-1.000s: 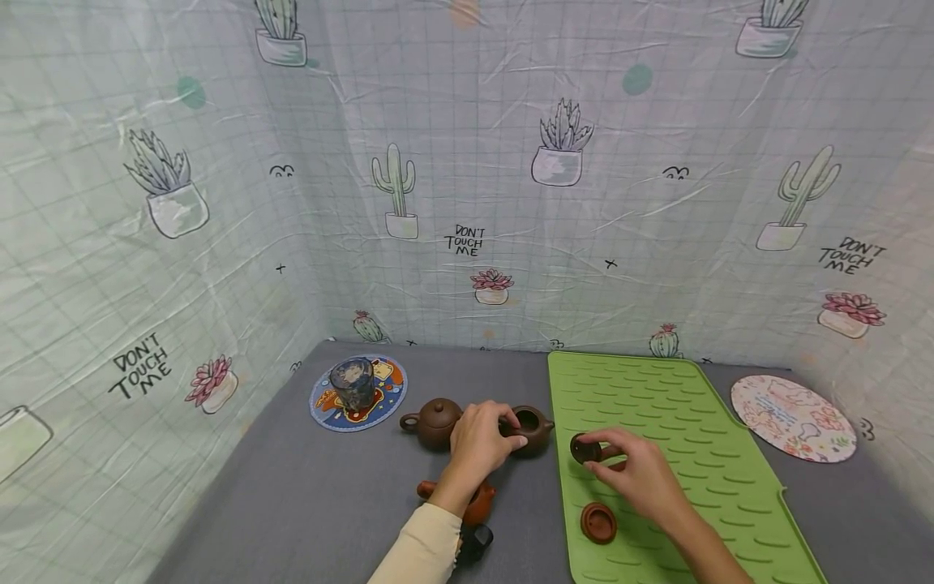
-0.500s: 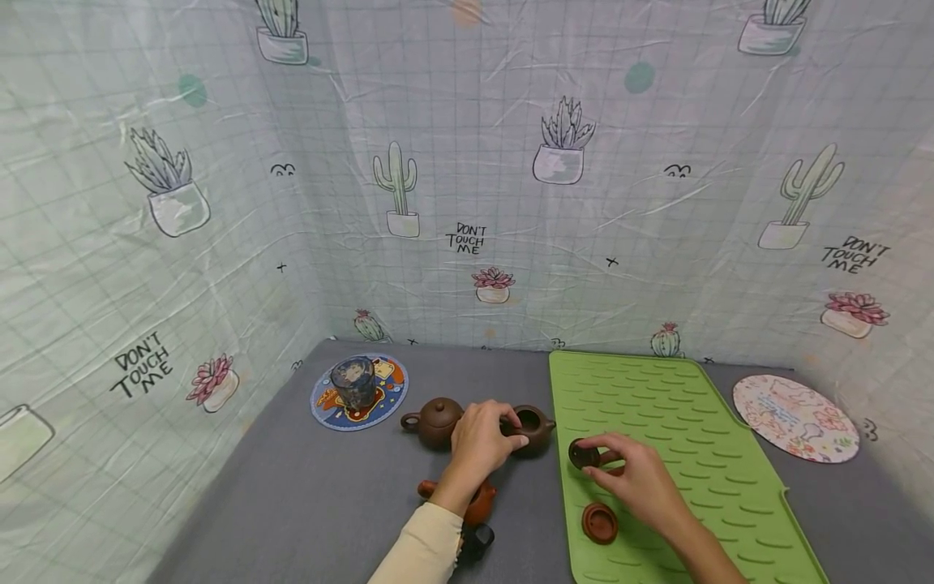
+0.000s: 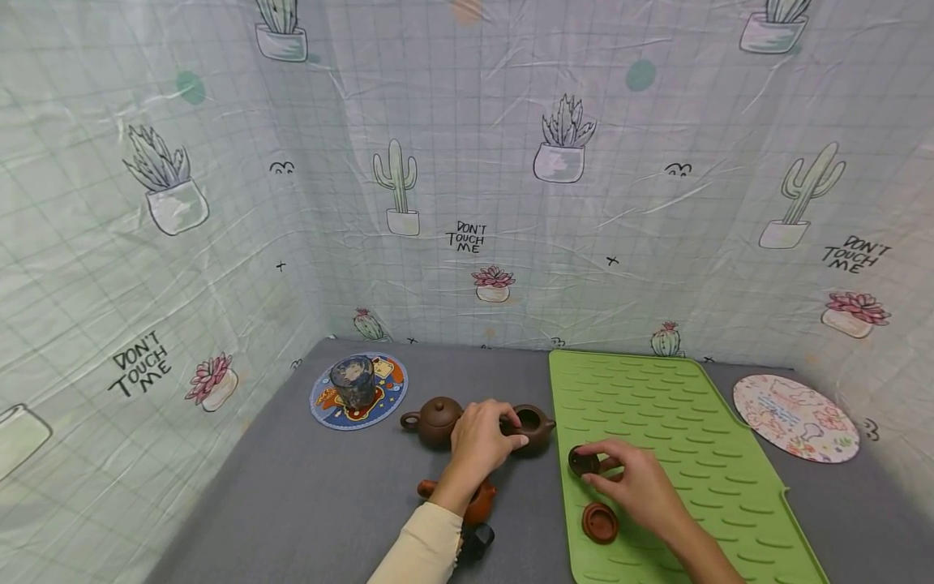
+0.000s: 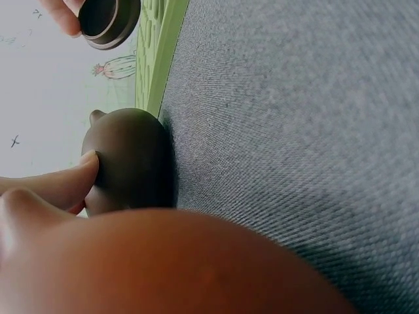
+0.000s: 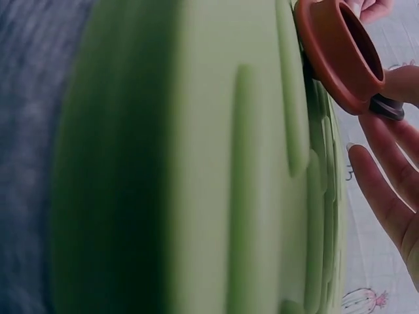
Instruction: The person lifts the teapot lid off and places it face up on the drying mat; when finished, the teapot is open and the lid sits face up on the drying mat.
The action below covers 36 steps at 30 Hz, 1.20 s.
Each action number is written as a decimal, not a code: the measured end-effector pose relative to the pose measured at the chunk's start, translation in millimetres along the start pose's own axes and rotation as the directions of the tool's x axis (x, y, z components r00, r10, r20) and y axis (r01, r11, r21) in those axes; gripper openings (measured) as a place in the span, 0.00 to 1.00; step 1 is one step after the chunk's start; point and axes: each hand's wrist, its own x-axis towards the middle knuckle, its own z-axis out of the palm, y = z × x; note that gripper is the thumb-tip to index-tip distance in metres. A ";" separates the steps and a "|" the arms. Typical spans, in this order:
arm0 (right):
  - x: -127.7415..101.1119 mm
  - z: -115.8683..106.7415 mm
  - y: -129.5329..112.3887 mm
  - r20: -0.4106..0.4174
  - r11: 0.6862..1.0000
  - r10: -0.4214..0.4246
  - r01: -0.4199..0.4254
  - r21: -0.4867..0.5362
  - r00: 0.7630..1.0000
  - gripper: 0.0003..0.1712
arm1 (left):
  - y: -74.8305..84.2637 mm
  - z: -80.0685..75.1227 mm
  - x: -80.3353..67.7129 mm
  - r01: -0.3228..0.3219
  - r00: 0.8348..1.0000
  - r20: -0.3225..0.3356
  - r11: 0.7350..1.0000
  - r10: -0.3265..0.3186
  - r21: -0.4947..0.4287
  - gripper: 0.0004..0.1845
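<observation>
My left hand grips the rim of a dark brown teapot that stands without a lid on the grey table; in the left wrist view my thumb presses its side. My right hand pinches a small dark lid just above the left edge of the green mat, to the right of that teapot. The same lid shows at the top of the left wrist view. A red-brown lid lies on the mat below my right hand and fills the top of the right wrist view.
A lidded brown teapot stands left of my left hand. A red-brown teapot and a black object lie under my left forearm. A glass sits on a round coaster; another coaster lies far right. Curtain walls enclose the table.
My right hand has carried the dark lid slightly down and to the left. The left hand has stayed on the open teapot.
</observation>
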 end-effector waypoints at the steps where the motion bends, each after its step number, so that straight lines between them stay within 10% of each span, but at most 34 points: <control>1: -0.5 0.2 0.2 0.005 1.000 0.003 -0.003 -0.003 1.000 0.18 | -0.1 0.1 0.1 0.000 1.000 -0.001 1.000 0.000 -0.001 0.10; 36: 7.0 -4.8 5.6 0.154 1.000 -0.006 0.008 -0.015 0.988 0.17 | -0.8 0.8 1.7 -0.004 1.000 -0.007 1.000 0.004 -0.001 0.10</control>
